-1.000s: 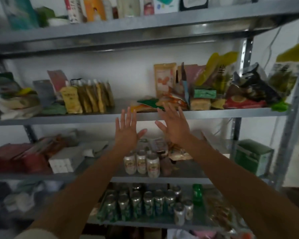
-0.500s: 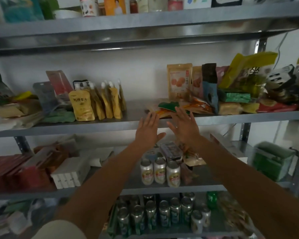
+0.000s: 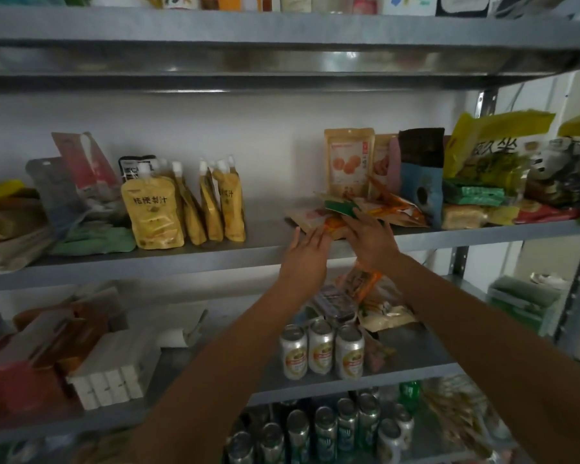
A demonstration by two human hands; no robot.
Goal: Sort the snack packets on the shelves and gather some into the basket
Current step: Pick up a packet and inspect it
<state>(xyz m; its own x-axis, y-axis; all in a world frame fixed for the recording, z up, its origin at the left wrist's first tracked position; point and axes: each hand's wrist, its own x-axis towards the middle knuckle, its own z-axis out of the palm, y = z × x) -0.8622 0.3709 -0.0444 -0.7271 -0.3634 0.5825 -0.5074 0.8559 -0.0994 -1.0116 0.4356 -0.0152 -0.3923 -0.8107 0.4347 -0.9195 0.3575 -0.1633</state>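
A loose pile of flat snack packets [image 3: 375,207], orange, pink and green, lies on the middle shelf [image 3: 215,259] at its front edge. My right hand [image 3: 369,239] rests on the pile's front, fingers laid over an orange packet and a green one. Just left of it, my left hand [image 3: 307,259] reaches the shelf edge with straight fingers that touch the pile's left end. Upright snack bags [image 3: 349,160] stand behind the pile. No basket is in view.
Yellow spouted pouches [image 3: 153,212] stand left of the pile. Green and yellow packets [image 3: 476,192] crowd the shelf's right end. The shelf below carries three cans [image 3: 320,349], white boxes [image 3: 111,380] and more packets; several cans fill the bottom shelf.
Both hands have risen from in front of the lower shelf to the middle shelf's edge and now touch the packet pile. The view has moved closer and shifted left.
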